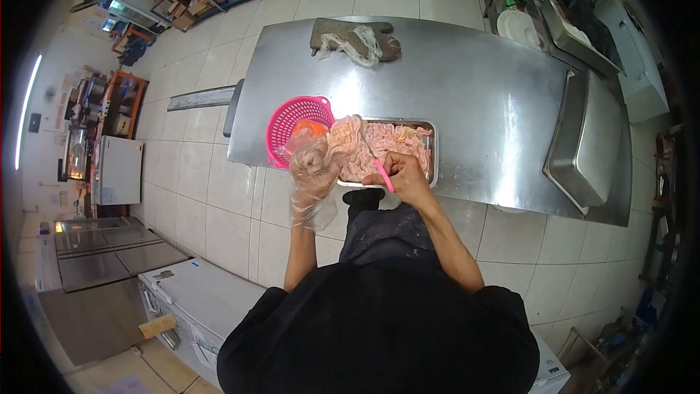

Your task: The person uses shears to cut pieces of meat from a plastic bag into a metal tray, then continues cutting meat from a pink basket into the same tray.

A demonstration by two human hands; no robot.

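Note:
My left hand [312,168], in a loose clear plastic glove, grips a fold of pale pink raw meat [345,135] that looks like poultry skin. In my bare right hand [405,176] are pink-handled scissors [384,176], seen nearly edge-on, with the tips pointing toward the held fold. More wrinkled pieces fill a shallow metal tray [435,153] beneath both hands. Left of it stands a pink perforated basket [281,128] with something orange [312,128] inside, partly hidden by the glove.
A steel table [481,102] carries the tray and basket. Near its far edge lies a grey-brown oven mitt [334,27] with crumpled clear plastic [357,45]. A large metal pan [583,142] rests at the right end. White chest freezer [197,295] sits behind me at left.

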